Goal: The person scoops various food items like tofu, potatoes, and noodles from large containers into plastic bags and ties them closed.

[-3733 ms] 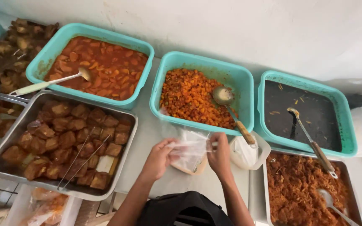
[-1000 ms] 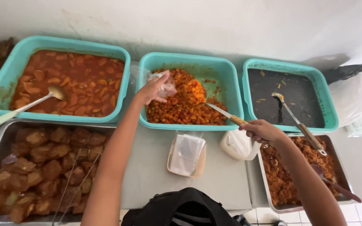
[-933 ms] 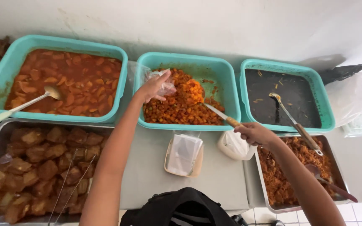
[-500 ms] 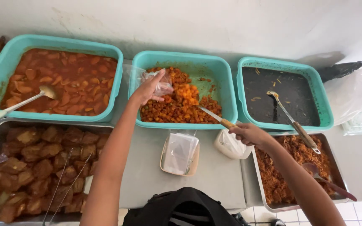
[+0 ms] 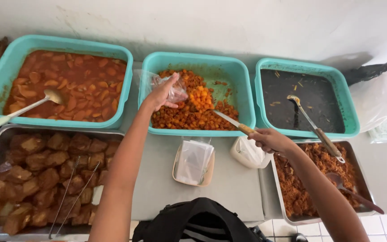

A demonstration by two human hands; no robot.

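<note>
While the left hand (image 5: 161,93) pinches a clear plastic bag (image 5: 171,88) over the teal tub (image 5: 242,96) of orange diced food, the right hand (image 5: 269,140) grips a spoon handle (image 5: 234,123), with a stack of clear bags (image 5: 194,161) on the worktop (image 5: 234,188) between them.

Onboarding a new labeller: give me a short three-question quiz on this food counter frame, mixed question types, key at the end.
1. True or false: the left hand holds a clear plastic bag over the middle teal tub.
2. Multiple choice: the right hand grips the handle of a spoon that reaches into which container? A) the tub of red saucy food B) the tub of orange diced food C) the tub of dark liquid
3. Fill in: the small dish on the counter in front of the middle tub holds a stack of folded clear ____.

Key: 1 true; 2 B; 3 bags, as far as the view shows.
</note>
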